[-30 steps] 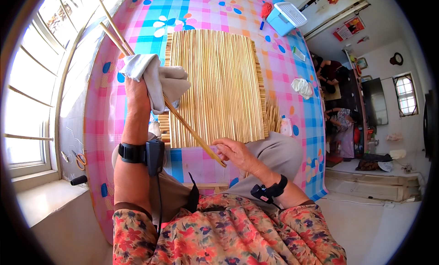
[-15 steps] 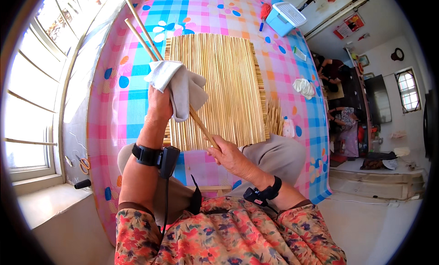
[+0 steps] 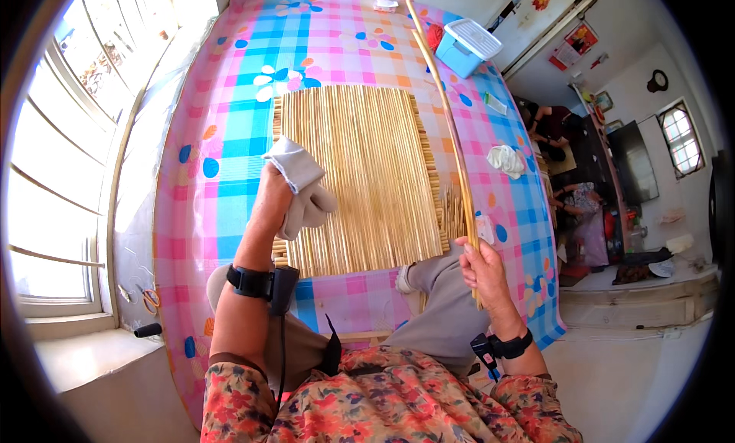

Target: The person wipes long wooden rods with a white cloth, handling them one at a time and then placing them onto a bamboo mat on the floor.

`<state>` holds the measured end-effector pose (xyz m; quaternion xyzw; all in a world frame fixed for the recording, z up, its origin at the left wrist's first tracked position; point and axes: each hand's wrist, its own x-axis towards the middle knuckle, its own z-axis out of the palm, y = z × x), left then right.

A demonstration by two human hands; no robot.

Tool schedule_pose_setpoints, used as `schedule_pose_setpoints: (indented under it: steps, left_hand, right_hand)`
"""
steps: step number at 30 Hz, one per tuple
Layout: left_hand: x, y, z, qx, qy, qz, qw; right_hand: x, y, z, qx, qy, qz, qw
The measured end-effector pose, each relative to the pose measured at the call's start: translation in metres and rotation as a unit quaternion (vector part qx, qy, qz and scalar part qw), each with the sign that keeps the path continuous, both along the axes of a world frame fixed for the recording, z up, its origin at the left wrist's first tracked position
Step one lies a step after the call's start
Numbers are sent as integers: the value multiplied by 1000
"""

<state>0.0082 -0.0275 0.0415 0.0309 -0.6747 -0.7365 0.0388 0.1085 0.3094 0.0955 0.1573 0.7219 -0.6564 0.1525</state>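
My left hand (image 3: 269, 198) is closed around a folded grey-white cloth (image 3: 300, 175), held over the left part of a flat layer of straw-coloured stalks (image 3: 367, 175) lying side by side. The cloth hides most of the fingers. My right hand (image 3: 484, 275) grips two long thin stalks (image 3: 453, 129) near their lower ends. They point up and away, along the right side of the layer. A cluster of thinner stalk ends (image 3: 452, 213) shows beside the layer's lower right edge.
A checked, flowered sheet (image 3: 237, 122) lies under everything. A light blue box with a white lid (image 3: 468, 45) stands at the far right, and a crumpled white cloth (image 3: 505, 161) is nearer. Orange-handled scissors (image 3: 151, 299) lie by the window. Other people (image 3: 563, 129) sit at the right.
The long stalks have left the cloth and swung from the left over to the right with my right hand. My left hand still holds the cloth, which has come slightly lower.
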Motion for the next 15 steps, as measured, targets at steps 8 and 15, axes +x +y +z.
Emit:
schedule_pose_setpoints:
  steps: [8,15]
  left_hand:
    - [2,21,-20,-189,-61,-53,979]
    - [2,36,-41,-281,-61,-80,954]
  right_hand:
    - [26,96,-10,116,60,-187,973]
    - [83,217,-134,288,-29,-196,937]
